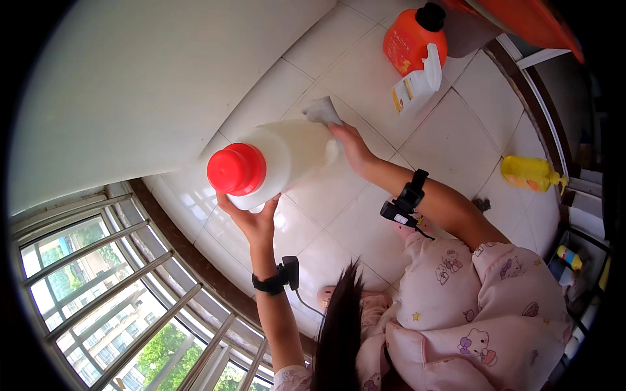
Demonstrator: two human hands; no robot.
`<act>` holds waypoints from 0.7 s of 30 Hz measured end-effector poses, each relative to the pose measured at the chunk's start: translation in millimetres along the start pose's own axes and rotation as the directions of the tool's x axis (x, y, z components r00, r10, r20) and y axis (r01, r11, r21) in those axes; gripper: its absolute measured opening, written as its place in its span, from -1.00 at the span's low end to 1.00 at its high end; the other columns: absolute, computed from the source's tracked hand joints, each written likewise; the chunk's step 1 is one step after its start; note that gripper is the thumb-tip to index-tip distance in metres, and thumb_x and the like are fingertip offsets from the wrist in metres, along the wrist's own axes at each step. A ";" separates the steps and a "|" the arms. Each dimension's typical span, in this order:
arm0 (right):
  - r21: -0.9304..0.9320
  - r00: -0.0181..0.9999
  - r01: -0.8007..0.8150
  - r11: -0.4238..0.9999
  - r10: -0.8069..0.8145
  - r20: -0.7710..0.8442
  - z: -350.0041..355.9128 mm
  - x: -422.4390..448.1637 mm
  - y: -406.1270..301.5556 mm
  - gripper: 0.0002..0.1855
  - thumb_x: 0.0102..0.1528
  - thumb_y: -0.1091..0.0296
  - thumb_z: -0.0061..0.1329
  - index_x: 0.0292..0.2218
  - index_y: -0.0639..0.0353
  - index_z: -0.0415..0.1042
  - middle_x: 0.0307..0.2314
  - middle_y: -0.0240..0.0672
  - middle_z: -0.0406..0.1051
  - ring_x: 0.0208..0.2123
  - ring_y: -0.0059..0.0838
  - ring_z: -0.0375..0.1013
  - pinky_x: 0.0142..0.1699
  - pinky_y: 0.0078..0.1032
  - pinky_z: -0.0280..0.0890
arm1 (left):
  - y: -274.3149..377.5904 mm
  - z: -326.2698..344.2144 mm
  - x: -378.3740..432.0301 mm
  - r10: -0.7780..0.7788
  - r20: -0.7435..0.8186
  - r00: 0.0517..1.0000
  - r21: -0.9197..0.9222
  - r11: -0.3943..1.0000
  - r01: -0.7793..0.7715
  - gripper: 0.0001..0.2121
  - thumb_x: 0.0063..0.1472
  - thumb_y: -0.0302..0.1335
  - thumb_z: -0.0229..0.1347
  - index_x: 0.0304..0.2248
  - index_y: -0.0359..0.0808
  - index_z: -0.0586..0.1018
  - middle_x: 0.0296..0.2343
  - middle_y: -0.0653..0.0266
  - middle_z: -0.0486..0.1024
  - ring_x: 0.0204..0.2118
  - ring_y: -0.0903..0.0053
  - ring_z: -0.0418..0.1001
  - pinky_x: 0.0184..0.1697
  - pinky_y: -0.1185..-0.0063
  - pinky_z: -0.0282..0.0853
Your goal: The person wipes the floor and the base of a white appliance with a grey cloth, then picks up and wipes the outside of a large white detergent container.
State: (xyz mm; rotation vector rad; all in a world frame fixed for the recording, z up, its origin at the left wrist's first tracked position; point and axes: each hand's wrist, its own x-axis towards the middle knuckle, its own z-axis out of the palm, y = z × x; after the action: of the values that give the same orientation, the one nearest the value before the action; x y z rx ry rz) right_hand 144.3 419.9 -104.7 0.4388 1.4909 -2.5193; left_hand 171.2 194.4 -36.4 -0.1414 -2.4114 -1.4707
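A large translucent white plastic jug (293, 151) with a red screw cap (232, 168) is tilted above the tiled floor, its cap end toward the upper-left side. My left hand (252, 220) grips the jug just under the cap, thumb and fingers spread around its shoulder. Pinched in my right hand (354, 151) is a crumpled grey cloth (323, 111), beside the jug's base end. Whether the cloth touches the jug I cannot tell. Each wrist or forearm wears a black strap with a small device and cable.
An orange jug (408, 41) with a black cap stands behind a white bottle (415, 90). A yellow pump bottle (525, 173) lies on the floor (440, 146) at right. A pale flat-sided panel (137, 88) fills the upper left; a barred window (122, 293) lies below it.
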 end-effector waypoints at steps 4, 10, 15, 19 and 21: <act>0.014 0.968 0.206 0.978 -0.206 0.145 18.9 -23.0 -15.0 -0.45 0.18 0.21 -0.28 0.13 0.24 -0.01 -0.01 -0.30 0.18 0.04 -0.57 0.11 0.13 -0.60 -0.04 | -5.0 -2.0 -2.3 0.023 -0.013 1.000 0.032 0.999 -0.022 0.01 -0.23 -0.18 0.36 0.11 -0.31 -0.03 0.02 0.13 0.01 0.11 0.26 0.03 0.12 0.31 0.00; 0.094 0.957 -0.132 0.987 0.152 -0.246 11.4 -22.5 20.2 -0.34 0.21 0.12 -0.36 0.20 0.18 -0.27 0.16 -0.30 -0.13 0.19 -0.53 -0.18 0.22 -0.55 -0.27 | 7.7 1.2 -15.2 0.023 -0.007 1.000 0.095 0.995 -0.023 -0.06 -0.15 -0.35 0.32 0.13 -0.30 -0.06 0.06 0.12 -0.05 0.13 0.31 -0.01 0.17 0.34 -0.07; 0.127 0.996 0.085 0.988 -0.085 -0.004 42.3 -54.1 0.3 -0.36 0.23 0.12 -0.39 0.21 0.11 -0.29 0.16 -0.34 -0.12 0.19 -0.53 -0.19 0.22 -0.54 -0.26 | 36.0 24.0 -42.1 0.007 -0.146 0.989 0.180 0.983 0.020 -0.07 -0.12 -0.46 0.29 0.12 -0.34 -0.12 0.06 0.06 -0.06 0.12 0.22 0.01 0.14 0.27 -0.03; 0.165 0.980 -0.176 0.970 0.189 -0.066 34.2 -53.5 -17.1 -0.39 0.24 0.11 -0.40 0.20 0.14 -0.22 0.10 -0.35 0.01 0.14 -0.53 -0.05 0.19 -0.51 -0.14 | 48.3 27.1 -49.6 -0.004 -0.150 0.989 0.113 0.993 0.021 -0.11 -0.05 -0.52 0.21 0.13 -0.32 -0.20 0.08 0.02 -0.15 0.12 0.22 0.01 0.14 0.28 -0.02; 0.239 0.972 -0.195 0.951 0.221 -0.087 46.5 -61.8 -22.1 -0.41 0.24 0.11 -0.40 0.19 0.15 -0.18 0.07 -0.35 0.07 0.10 -0.53 0.03 0.17 -0.49 -0.08 | 48.9 27.4 -55.6 -0.003 -0.144 0.990 0.096 0.995 0.017 -0.12 -0.03 -0.52 0.19 0.13 -0.32 -0.20 0.09 0.01 -0.16 0.12 0.21 0.00 0.14 0.28 -0.03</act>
State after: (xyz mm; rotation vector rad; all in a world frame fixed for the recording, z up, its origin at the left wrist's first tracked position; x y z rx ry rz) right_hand 188.4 390.1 -44.3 0.7439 1.1206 -2.5399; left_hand 229.9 245.7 -24.0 -0.0009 -2.3642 -1.3167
